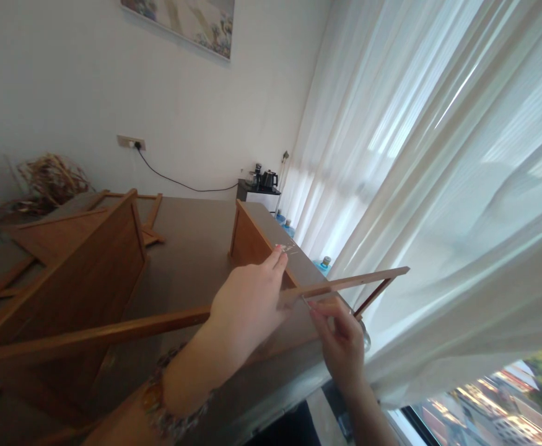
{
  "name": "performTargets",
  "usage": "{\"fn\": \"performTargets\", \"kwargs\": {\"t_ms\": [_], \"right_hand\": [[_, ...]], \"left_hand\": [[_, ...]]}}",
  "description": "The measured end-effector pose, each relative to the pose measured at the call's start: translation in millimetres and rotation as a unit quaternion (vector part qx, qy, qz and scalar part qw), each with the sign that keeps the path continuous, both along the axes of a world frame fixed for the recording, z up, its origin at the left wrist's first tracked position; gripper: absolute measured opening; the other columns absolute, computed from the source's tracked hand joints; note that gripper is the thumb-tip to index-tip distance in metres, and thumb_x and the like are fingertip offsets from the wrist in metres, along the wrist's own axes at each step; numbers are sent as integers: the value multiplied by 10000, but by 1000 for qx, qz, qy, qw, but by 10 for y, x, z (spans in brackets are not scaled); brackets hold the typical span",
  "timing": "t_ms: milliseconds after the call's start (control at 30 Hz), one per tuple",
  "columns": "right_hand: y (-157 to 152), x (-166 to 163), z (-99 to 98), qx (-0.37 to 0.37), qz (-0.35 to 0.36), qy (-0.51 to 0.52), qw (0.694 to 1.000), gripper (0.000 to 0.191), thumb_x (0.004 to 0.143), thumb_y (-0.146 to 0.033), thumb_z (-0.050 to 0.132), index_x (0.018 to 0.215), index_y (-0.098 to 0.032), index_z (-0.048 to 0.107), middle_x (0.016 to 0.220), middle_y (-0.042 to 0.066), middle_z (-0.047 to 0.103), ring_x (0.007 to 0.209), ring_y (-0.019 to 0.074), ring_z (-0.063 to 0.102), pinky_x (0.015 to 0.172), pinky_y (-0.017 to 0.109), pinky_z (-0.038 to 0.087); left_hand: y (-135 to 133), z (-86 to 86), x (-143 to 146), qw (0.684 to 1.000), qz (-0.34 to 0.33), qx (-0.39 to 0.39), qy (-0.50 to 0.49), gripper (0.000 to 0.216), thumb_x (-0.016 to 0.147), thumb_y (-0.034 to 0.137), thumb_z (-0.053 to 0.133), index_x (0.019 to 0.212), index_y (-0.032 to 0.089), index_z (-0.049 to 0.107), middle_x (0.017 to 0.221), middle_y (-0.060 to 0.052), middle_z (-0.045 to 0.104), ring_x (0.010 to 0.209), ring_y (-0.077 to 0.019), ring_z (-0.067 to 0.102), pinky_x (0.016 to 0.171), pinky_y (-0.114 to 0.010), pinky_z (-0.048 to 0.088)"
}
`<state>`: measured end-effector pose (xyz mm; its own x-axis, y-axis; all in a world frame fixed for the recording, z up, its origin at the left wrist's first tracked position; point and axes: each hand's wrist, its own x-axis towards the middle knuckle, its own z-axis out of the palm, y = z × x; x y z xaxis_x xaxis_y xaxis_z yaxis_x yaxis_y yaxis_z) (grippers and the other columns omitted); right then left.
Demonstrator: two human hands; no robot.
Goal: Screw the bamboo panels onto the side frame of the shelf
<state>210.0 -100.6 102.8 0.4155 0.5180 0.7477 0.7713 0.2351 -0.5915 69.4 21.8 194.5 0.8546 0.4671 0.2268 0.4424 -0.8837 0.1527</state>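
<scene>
A wooden frame (159, 327) with long rails and upright panels stands on the table. My left hand (247, 300) is closed around its near rail, where the smaller wooden panel (256, 240) meets it. Just to the right, my right hand (340, 334) pinches a thin metal rod (305, 301) that looks like a hex key. The rod's far tip touches the rail's side close to my left fingers; whether it sits in a screw is too small to tell. Small pale pieces (289, 248), likely hardware, lie beyond my left fingertips.
Another wooden panel (70, 285) stands on the left, with a further wooden frame (152, 223) behind it. Dried plants (52, 179) are at the far left. Blue water bottles (323, 265) stand beyond the table (191, 229). White curtains (391, 173) hang at right, near the rail's end.
</scene>
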Motion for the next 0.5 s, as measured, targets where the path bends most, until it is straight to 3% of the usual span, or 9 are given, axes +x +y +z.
{"fn": "performTargets", "kwargs": {"t_ms": [133, 267, 400, 500], "right_hand": [[-22, 33, 63, -50, 62, 129, 988, 134, 835, -329, 631, 762, -219, 650, 663, -24, 563, 557, 77, 492, 493, 193, 378], [-25, -5, 61, -95, 117, 317, 936, 191, 810, -405, 657, 821, -223, 598, 598, -78, 465, 398, 19, 332, 365, 157, 238], [26, -138, 35, -30, 174, 458, 871, 225, 772, -378, 710, 799, -227, 545, 560, -111, 396, 367, -2, 300, 356, 129, 267], [80, -277, 41, 50, 200, 571, 794, 240, 727, -306, 758, 860, -233, 572, 587, -107, 406, 440, 1, 362, 448, 108, 381]], "left_hand": [[-8, 16, 8, 1000, 6, 2, 5, 706, 790, 366, 605, 1423, 145, 385, 1515, -63, 295, 976, -273, 674, 776, -367, 558], [-9, 7, 9, 1000, 8, 16, -6, 706, 790, 418, 606, 1406, 136, 409, 1500, -73, 337, 936, -273, 684, 753, -377, 560], [-9, 2, 6, 1000, 7, 24, -4, 699, 811, 441, 577, 1413, 133, 399, 1503, -79, 331, 948, -268, 681, 759, -373, 555], [-5, -1, 6, 1000, 3, 25, -1, 714, 789, 402, 602, 1419, 139, 393, 1511, -71, 316, 972, -270, 674, 776, -365, 550]]}}
